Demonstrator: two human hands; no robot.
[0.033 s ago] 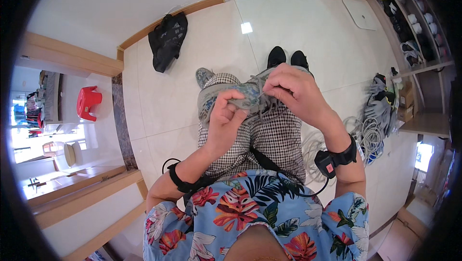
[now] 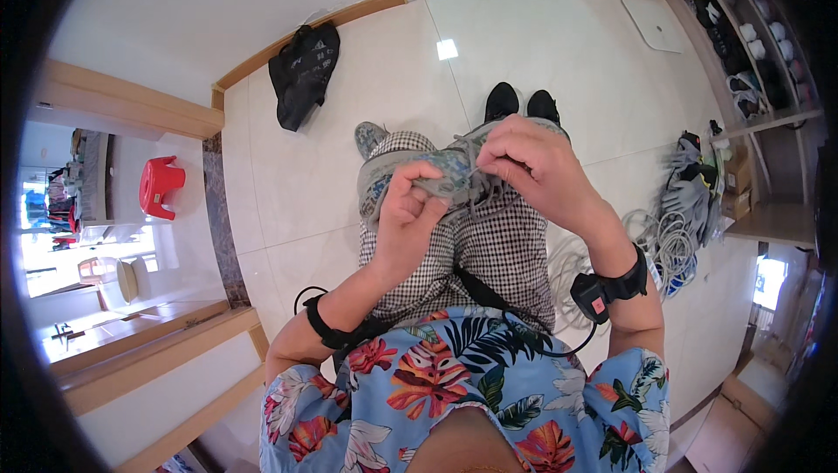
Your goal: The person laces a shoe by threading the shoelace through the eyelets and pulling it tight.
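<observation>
A grey-green camouflage lace-up shoe lies across my knees, over checked trousers. My left hand is closed on the shoe, with fingers and thumb bent against its upper. Over the laced part, my right hand pinches a thin grey shoelace between thumb and fingertips. More lace hangs in loops below that hand. Part of the shoe is hidden behind my right hand. A second camouflage shoe shows beyond my left knee; whether it is worn cannot be made out.
Two black shoes stand on the tiled floor ahead. A black bag lies by the left wall, with a red stool farther left. Coiled pale cable and grey gloves lie at right, near a shoe rack.
</observation>
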